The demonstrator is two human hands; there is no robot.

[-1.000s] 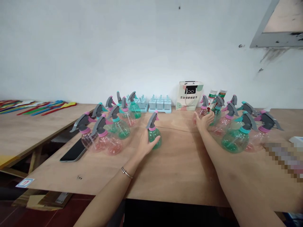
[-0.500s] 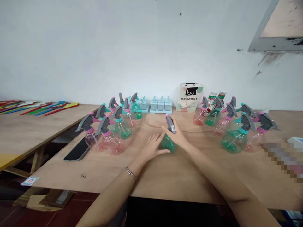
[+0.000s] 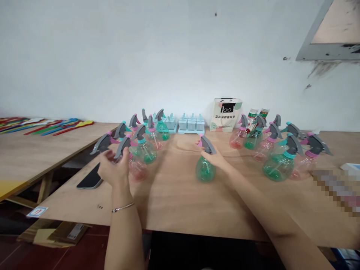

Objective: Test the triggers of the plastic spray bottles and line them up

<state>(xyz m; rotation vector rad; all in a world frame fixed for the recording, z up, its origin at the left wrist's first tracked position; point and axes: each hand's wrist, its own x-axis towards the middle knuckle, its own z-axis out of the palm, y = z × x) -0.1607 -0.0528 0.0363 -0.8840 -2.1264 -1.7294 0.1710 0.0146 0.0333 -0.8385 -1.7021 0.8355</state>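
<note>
My right hand (image 3: 217, 157) grips a green spray bottle (image 3: 206, 172) by its neck, just under the grey and pink trigger head. The bottle is upright, in the middle of the table. At the left, my left hand (image 3: 114, 168) is open, thumb and fingers apart, in front of two pink spray bottles. The nearer pink spray bottle (image 3: 138, 170) stands just right of the hand. The other's grey trigger head (image 3: 105, 142) shows above my fingers, while its body is mostly hidden; whether I touch either bottle I cannot tell.
More spray bottles (image 3: 278, 165) stand grouped at the right, others at the left. A phone (image 3: 90, 176) lies by my left hand. Along the wall are light-blue popsicle moulds (image 3: 191, 125) and a paper bag (image 3: 225, 116). Colourful flat sticks (image 3: 64, 126) lie on the left table.
My left hand has moved from beside the green spray bottle to the pink bottles at the left. The green bottle, still in my right hand, has shifted slightly right.
</note>
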